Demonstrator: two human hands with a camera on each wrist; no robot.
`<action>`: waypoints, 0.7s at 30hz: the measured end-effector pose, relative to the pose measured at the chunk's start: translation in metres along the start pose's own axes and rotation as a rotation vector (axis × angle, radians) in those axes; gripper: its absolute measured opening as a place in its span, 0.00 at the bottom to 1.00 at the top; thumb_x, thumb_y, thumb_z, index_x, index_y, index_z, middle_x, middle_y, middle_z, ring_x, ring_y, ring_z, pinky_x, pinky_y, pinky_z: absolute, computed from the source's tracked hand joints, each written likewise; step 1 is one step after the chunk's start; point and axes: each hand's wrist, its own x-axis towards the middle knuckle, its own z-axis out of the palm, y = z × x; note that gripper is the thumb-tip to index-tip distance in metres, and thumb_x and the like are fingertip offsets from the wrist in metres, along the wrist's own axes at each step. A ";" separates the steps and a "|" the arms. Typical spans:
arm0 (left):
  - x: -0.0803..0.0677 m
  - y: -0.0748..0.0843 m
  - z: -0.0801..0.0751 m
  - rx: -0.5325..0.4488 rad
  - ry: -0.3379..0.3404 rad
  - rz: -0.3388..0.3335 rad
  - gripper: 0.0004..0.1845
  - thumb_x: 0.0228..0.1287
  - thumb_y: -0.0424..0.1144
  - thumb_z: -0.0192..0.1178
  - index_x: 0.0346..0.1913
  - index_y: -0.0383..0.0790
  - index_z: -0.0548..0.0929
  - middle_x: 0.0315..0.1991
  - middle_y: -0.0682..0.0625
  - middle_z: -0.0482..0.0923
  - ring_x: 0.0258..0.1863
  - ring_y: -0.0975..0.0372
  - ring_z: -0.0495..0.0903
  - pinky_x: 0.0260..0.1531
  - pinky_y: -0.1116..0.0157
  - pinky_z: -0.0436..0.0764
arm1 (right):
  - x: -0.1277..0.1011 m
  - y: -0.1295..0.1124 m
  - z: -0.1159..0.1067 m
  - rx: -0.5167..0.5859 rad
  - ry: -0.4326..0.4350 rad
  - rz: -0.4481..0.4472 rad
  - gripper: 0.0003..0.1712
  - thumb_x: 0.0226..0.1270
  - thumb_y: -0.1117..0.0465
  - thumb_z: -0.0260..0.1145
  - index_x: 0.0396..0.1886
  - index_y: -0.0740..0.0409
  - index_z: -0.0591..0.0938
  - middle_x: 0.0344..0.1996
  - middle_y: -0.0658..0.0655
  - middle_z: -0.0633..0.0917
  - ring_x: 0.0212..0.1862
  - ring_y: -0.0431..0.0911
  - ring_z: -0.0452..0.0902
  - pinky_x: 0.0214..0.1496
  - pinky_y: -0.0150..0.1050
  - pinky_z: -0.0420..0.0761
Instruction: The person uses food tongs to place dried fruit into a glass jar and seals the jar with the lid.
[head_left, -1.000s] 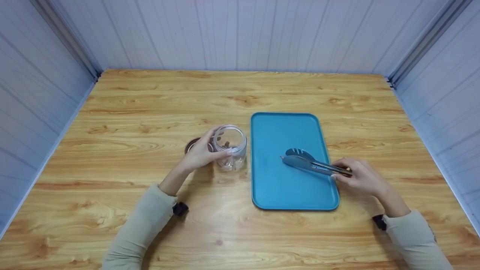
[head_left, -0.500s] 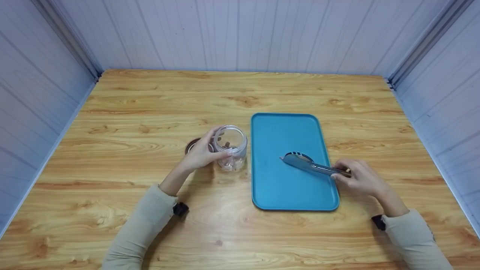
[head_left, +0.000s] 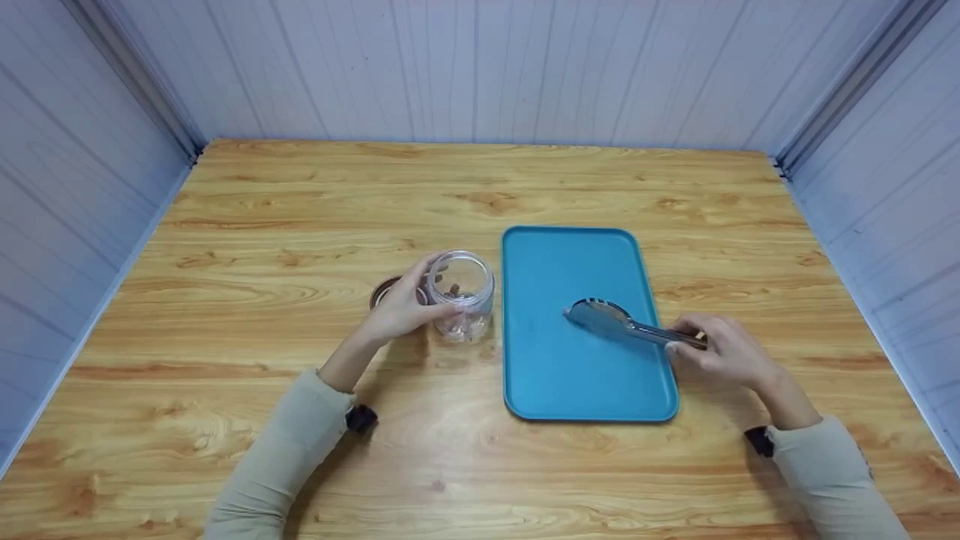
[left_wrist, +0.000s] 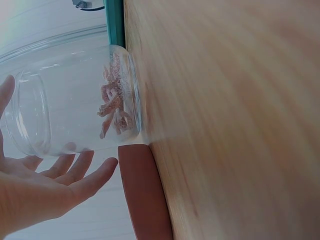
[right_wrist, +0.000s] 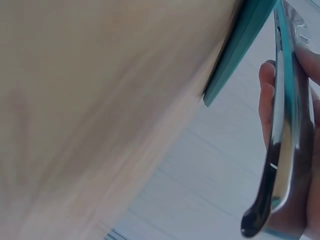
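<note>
My left hand [head_left: 397,311] is wrapped around a clear jar [head_left: 465,326] that stands upright without its lid, thumb on the near side. Several small reddish-brown twisted pieces [left_wrist: 112,97] lie at the jar's bottom in the left wrist view. In my right hand [head_left: 724,356], thumb and fingers squeeze a pair of metal serving tongs [head_left: 611,322] by the handle. Their head hangs low over the middle of a blue tray [head_left: 577,390], blades close together. A tiny brownish tip [head_left: 566,312] shows at the blades' end, its rest hidden between them.
A brown lid [head_left: 381,289] lies on the table just left of the jar, partly covered by my left hand. The tray's left rim is close beside the jar. Pale panel walls [head_left: 480,67] enclose the wooden table [head_left: 300,202] at the back and sides.
My right hand has squeezed the tongs' blades closer together, and their head has turned and shifted slightly over the tray. My left hand and the jar have stayed put.
</note>
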 end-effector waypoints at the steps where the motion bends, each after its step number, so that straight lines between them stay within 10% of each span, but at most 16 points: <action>1: 0.000 0.000 0.000 -0.003 0.001 0.001 0.39 0.48 0.30 0.65 0.63 0.30 0.56 0.57 0.34 0.61 0.56 0.49 0.62 0.54 0.57 0.61 | 0.001 0.000 -0.001 0.001 0.002 -0.004 0.06 0.50 0.69 0.67 0.29 0.57 0.80 0.23 0.44 0.78 0.24 0.38 0.70 0.23 0.33 0.70; 21: -0.001 -0.001 0.000 -0.033 -0.014 0.008 0.38 0.50 0.31 0.64 0.63 0.32 0.57 0.58 0.36 0.60 0.57 0.51 0.61 0.53 0.57 0.62 | 0.027 -0.020 -0.033 0.018 0.041 -0.048 0.05 0.55 0.66 0.65 0.32 0.56 0.80 0.23 0.46 0.77 0.14 0.37 0.63 0.13 0.31 0.63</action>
